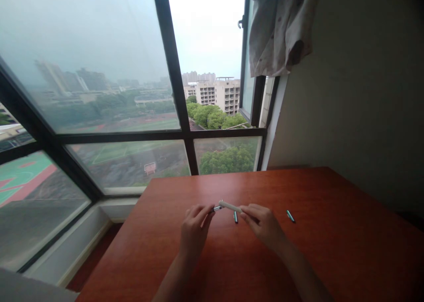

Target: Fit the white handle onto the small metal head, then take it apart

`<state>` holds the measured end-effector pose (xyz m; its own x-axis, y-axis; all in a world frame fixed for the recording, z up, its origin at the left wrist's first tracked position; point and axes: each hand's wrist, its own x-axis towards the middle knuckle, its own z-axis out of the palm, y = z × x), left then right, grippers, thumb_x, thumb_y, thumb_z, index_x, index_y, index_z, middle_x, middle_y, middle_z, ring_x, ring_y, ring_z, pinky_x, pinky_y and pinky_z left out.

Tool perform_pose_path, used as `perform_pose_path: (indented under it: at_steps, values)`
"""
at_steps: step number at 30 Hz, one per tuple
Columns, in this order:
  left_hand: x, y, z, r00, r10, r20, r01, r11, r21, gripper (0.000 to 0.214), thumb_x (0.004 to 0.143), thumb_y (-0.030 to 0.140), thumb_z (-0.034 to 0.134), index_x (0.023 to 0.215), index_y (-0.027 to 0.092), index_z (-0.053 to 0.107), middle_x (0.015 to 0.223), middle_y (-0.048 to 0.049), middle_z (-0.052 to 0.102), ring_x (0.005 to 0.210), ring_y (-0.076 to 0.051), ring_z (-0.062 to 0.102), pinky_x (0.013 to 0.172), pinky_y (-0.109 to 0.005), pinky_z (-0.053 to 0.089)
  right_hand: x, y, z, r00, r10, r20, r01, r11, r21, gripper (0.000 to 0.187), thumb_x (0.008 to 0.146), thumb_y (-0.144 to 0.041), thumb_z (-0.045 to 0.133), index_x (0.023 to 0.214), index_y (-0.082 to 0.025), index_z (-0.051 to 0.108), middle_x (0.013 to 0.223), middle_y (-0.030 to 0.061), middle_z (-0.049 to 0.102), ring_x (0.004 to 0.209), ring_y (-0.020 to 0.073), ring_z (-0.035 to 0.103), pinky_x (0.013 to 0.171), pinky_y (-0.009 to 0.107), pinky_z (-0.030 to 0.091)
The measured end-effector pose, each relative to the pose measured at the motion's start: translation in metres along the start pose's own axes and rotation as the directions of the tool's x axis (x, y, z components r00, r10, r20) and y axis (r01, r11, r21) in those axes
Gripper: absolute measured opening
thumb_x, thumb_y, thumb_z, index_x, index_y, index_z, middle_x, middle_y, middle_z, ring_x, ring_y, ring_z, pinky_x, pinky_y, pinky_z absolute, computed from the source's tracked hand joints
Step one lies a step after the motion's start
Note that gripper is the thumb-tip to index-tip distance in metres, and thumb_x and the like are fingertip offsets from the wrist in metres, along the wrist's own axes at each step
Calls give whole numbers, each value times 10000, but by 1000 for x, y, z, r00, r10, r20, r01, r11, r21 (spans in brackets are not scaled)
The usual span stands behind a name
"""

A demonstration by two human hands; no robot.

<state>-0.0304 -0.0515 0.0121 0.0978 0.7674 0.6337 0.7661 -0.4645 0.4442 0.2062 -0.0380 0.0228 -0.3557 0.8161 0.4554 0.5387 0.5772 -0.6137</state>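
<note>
Both my hands meet over the middle of a reddish-brown wooden table point(331, 231). My right hand point(263, 224) pinches a slim white pen barrel point(229, 206) that points left. My left hand point(194, 229) has its fingers closed on a small dark and silver piece point(216, 208) at the barrel's left end. A short teal pen piece point(235, 217) lies on the table just under the hands. Another teal piece point(290, 216) lies to the right of my right hand.
The table stands in a corner, with a large dark-framed window point(175, 94) behind it and a plain wall point(357, 94) on the right. A light cloth point(278, 28) hangs at the top beside the window. Floor shows to the table's left.
</note>
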Motion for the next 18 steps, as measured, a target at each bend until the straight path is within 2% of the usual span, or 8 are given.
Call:
perform_pose_path:
  at_steps: [3, 8, 18]
  values:
    - [-1, 1, 0, 998, 54, -45, -51, 996, 78, 224, 912, 286, 534, 1040, 220, 705, 857, -71, 686, 794, -200, 586, 737, -297, 441, -1, 2, 2, 999, 6, -39, -8, 999, -47, 324, 952, -354, 420, 968, -196, 702, 765, 56, 659, 689, 161, 594, 622, 243, 404]
    - [0, 3, -2, 992, 121, -18, -117, 981, 157, 220, 918, 277, 534, 1048, 213, 700, 834, -64, 691, 768, -193, 569, 737, -303, 409, -3, 3, 7, 997, 48, -65, -57, 989, -140, 300, 948, -333, 426, 987, -218, 700, 807, 61, 678, 733, 174, 617, 646, 244, 403]
    - [1, 3, -3, 991, 135, 7, -133, 966, 221, 208, 921, 255, 526, 1018, 239, 709, 828, -48, 701, 746, -176, 600, 725, -281, 385, -4, 4, 12, 994, 81, -79, -97, 970, -223, 289, 947, -338, 428, 997, -235, 693, 813, 56, 680, 744, 176, 623, 632, 237, 393]
